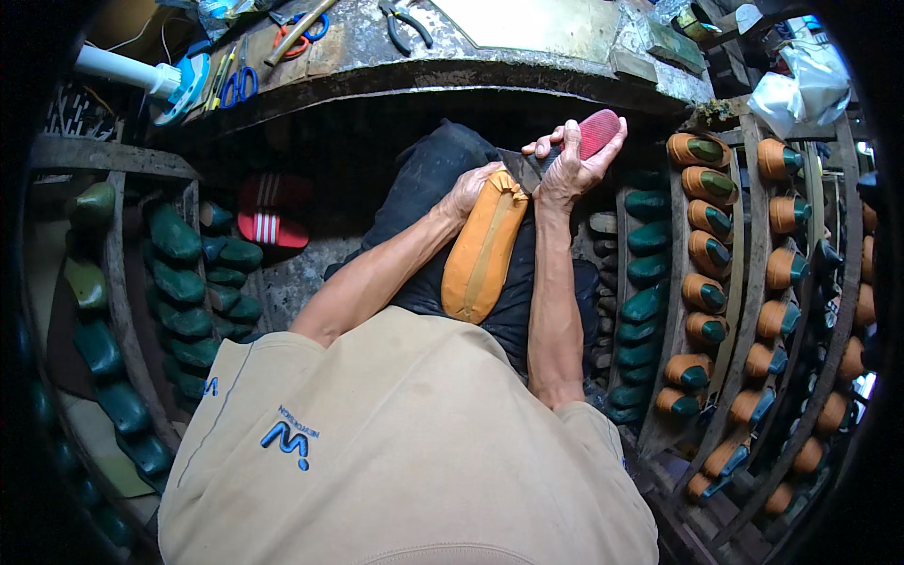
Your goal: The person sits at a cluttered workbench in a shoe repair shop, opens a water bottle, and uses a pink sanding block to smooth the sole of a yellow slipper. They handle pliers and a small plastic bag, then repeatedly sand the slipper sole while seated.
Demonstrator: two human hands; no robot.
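Note:
An orange-tan leather shoe upper on a last (482, 250) rests on my lap, its underside up. A paler strip runs down its middle, and its far end is gathered into pleats. My left hand (471, 191) is closed around the left side of that pleated end; its fingertips are partly hidden. Just right of it, my right hand (568, 168) grips a tool with a red ribbed handle (600, 134) and a dark, flat metal part (521, 169). The metal lies close to the pleats between my hands; I cannot tell whether it touches them.
Across the front stands a workbench (377, 80) with pliers (406, 28), blue-handled scissors (240, 87) and a white pipe (127, 71). Wooden racks flank me: green lasts (176, 234) on the left, leather-covered lasts (708, 221) on the right. Red slippers (273, 229) lie on the floor.

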